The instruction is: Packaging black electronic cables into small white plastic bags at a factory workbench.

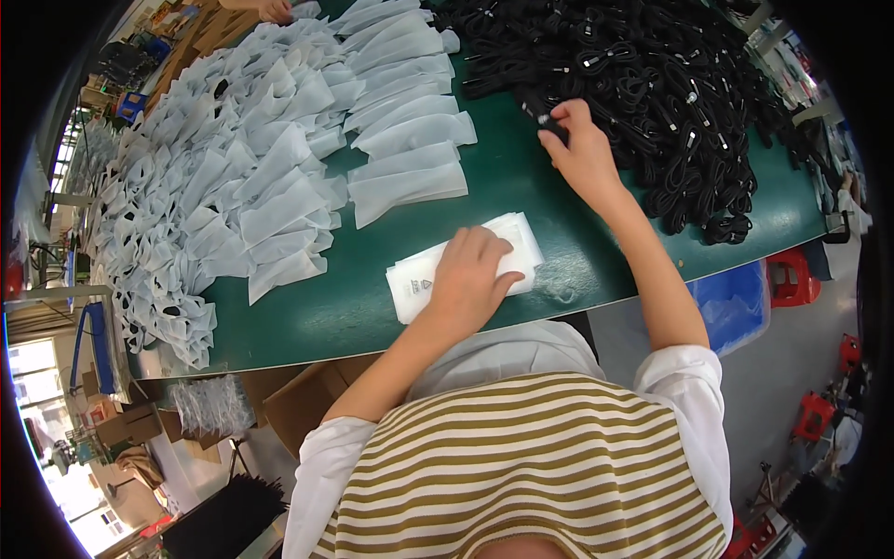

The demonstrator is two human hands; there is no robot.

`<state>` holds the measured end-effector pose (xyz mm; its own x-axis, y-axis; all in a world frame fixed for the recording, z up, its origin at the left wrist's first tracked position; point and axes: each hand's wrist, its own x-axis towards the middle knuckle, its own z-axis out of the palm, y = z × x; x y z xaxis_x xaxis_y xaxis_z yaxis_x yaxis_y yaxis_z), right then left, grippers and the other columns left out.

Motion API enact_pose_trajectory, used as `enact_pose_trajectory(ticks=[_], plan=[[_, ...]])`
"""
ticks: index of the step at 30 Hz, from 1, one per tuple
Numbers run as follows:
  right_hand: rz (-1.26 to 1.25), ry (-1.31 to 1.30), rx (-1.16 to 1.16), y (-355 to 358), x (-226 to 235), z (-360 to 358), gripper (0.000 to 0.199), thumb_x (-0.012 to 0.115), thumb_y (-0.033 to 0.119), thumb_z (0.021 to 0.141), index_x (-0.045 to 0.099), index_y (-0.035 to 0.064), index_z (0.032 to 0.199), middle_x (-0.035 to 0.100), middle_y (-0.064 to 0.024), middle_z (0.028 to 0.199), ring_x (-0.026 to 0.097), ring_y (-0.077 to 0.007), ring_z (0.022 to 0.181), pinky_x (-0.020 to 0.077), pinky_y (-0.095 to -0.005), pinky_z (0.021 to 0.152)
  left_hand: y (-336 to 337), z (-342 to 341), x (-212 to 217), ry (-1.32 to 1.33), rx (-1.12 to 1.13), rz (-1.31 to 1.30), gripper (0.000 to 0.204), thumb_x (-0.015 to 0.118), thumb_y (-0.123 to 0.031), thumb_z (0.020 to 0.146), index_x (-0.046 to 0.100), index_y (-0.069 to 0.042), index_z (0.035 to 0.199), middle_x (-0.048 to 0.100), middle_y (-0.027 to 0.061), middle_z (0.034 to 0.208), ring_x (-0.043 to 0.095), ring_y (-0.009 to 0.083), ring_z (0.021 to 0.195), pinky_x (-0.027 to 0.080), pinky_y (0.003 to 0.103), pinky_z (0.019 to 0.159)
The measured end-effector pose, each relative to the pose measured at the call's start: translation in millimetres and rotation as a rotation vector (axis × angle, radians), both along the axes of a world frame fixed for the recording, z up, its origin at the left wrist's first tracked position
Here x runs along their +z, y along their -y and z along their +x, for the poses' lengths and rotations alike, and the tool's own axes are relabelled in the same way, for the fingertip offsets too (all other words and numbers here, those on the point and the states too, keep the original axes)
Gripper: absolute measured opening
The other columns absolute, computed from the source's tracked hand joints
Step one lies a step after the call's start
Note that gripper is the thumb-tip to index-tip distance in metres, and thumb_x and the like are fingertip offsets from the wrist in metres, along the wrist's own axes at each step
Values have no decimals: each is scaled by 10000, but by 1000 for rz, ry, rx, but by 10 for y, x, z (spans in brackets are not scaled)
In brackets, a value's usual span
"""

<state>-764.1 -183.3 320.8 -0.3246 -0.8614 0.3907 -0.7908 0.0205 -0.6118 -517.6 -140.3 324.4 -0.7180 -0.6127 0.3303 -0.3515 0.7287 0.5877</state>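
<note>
My left hand point(468, 279) rests on a small stack of white plastic bags point(408, 287) near the table's front edge. Its fingers lie across the top bag and the thumb is spread away from them. Farther right, my right hand point(587, 154) has its thumb and forefinger at a coiled black cable point(533, 105) with a metal plug end, on the near left side of a large cable heap point(643, 84). The exact contact of the fingertips is partly hidden.
Filled translucent bags point(279, 168) cover the table's left side, with a neat row of them point(410, 182) beside the heap. At the far edge is another person's hand point(276, 10). Under the right side stand a blue bin point(731, 312) and a red stool point(792, 279).
</note>
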Motion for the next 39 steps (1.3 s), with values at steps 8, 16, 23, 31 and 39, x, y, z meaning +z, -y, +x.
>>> enact_pose_trajectory(ticks=[8, 16, 23, 31, 39], plan=[[4, 307, 287, -1271, 316, 289, 308, 602, 10, 914, 595, 15, 1222, 674, -86, 959, 588, -155, 709, 480, -288, 651, -18, -15, -112, -135, 88, 155, 128, 702, -3, 807, 615, -25, 898, 594, 97, 885, 566, 260, 763, 468, 350, 710], [185, 122, 474, -1510, 373, 245, 295, 651, -3, 865, 656, 14, 1160, 639, -109, 928, 613, -175, 825, 491, -285, 719, -7, -7, -24, -323, 89, 590, 131, 709, 1, 788, 624, -56, 869, 597, 100, 882, 565, 285, 813, 456, 385, 786], [399, 761, 428, -1420, 209, 363, 330, 646, -21, 876, 649, 43, 1201, 610, -83, 1021, 595, -166, 859, 487, -276, 801, 32, -24, 73, -280, -35, 121, 126, 714, 5, 791, 632, -60, 862, 578, 63, 972, 515, 247, 909, 436, 328, 805], [-50, 782, 575, -994, 282, 745, 297, 601, -70, 885, 637, 33, 1161, 575, -100, 1152, 599, -171, 935, 492, -279, 819, 295, 260, 333, -398, 120, 332, 80, 687, -24, 835, 625, -58, 872, 612, 92, 1096, 561, 266, 1032, 447, 338, 891], [-321, -249, 174, 488, 44, 1, 358, 638, -17, 843, 631, 54, 1194, 589, -129, 1181, 590, -289, 1046, 513, -371, 836, 748, 354, 686, -439, 252, 343, 93, 612, -92, 934, 584, -24, 992, 605, 146, 1218, 578, 291, 1110, 446, 342, 954]])
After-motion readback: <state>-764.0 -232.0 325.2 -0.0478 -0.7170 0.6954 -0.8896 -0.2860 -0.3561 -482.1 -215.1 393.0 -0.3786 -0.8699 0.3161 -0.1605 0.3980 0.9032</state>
